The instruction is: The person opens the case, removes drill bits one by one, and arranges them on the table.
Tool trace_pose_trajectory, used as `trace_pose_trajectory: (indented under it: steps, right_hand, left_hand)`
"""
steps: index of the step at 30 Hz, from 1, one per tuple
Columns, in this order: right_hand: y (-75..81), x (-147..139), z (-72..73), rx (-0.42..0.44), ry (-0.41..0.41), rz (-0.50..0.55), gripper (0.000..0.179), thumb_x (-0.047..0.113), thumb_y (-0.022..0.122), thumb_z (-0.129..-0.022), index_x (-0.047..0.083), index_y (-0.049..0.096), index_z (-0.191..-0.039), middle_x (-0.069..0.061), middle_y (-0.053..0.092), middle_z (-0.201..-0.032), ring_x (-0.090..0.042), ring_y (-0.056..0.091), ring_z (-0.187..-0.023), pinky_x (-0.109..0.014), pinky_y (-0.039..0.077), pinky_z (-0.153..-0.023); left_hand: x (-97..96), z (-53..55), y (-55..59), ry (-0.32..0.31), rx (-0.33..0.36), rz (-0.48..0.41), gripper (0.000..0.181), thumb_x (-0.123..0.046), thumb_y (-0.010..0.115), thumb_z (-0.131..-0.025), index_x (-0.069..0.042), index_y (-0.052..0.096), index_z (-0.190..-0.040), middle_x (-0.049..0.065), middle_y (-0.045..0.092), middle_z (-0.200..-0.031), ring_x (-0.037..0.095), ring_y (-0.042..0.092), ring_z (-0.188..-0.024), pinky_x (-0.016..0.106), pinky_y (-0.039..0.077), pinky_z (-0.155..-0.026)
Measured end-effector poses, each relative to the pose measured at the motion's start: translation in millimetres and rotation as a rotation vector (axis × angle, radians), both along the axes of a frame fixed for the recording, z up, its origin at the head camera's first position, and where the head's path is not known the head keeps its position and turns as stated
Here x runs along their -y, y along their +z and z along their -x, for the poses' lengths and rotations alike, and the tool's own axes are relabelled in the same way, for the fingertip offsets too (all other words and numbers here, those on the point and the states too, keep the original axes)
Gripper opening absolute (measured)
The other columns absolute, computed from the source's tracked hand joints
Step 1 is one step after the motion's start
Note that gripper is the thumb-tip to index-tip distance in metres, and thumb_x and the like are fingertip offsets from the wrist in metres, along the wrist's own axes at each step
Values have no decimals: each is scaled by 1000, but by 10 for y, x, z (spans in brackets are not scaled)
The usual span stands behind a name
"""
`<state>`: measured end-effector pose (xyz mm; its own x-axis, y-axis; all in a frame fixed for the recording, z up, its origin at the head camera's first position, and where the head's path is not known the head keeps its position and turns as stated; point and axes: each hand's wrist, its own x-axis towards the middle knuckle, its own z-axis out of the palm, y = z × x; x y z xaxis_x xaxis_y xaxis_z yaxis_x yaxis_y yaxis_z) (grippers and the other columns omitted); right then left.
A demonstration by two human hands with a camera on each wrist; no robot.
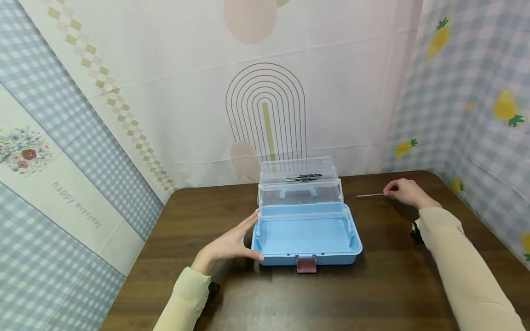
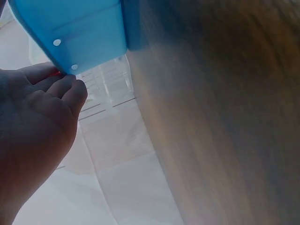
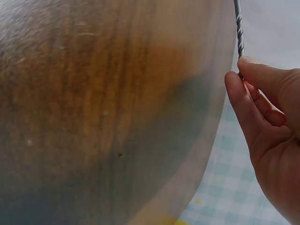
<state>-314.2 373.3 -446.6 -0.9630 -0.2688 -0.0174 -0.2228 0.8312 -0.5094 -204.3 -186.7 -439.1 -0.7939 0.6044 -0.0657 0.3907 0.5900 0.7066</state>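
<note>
A light-blue toolbox (image 1: 306, 259) stands open on the table, its clear fold-out trays (image 1: 300, 195) raised at the back. Several drill bits (image 1: 304, 178) lie together in the uppermost tray. At the box's left end, my left hand (image 1: 229, 241) holds the side, with the thumb at the front corner and the fingers farther back along the rim. To the right of the box, my right hand (image 1: 407, 192) pinches one end of a thin twisted drill bit (image 3: 240, 35) between thumb and fingertips. The bit points left, towards the trays.
The dark wooden table (image 1: 198, 211) carries the box near its middle. A reddish latch (image 1: 306, 265) hangs down at the box's front. Patterned cloth (image 1: 186, 115) hangs behind the table and along both sides.
</note>
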Motion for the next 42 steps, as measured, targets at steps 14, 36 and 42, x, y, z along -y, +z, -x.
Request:
trace_pose_trajectory:
  steps: [14, 36, 42]
  right_hand:
    - [-114, -24, -15, 3, -15, 4, 16, 5, 59, -100, -8, 68, -101, -14, 68, -89, -27, 63, -80, -45, 50, -70]
    - [-185, -18, 23, 18, -40, -13, 16, 7, 59, -100, -7, 68, -101, -22, 67, -98, -38, 60, -90, -56, 45, -82]
    - [-175, 3, 30, 18, -41, -12, 18, 7, 58, -100, -8, 67, -103, -24, 66, -100, -39, 60, -91, -57, 46, -82]
  left_hand:
    - [-6, -22, 45, -8, 1, 0, 123, -48, 88, -75, -23, 6, -163, -15, -2, -168, 10, 8, -152, 50, 22, -119]
    - [17, 39, -1, -14, -13, 15, 124, -53, 87, -74, -25, 6, -163, -17, -1, -168, 6, 9, -151, 45, 22, -119]
    - [26, 18, 2, -9, -12, 17, 123, -54, 86, -75, -25, 6, -163, -17, -2, -167, 7, 9, -151, 47, 22, -119]
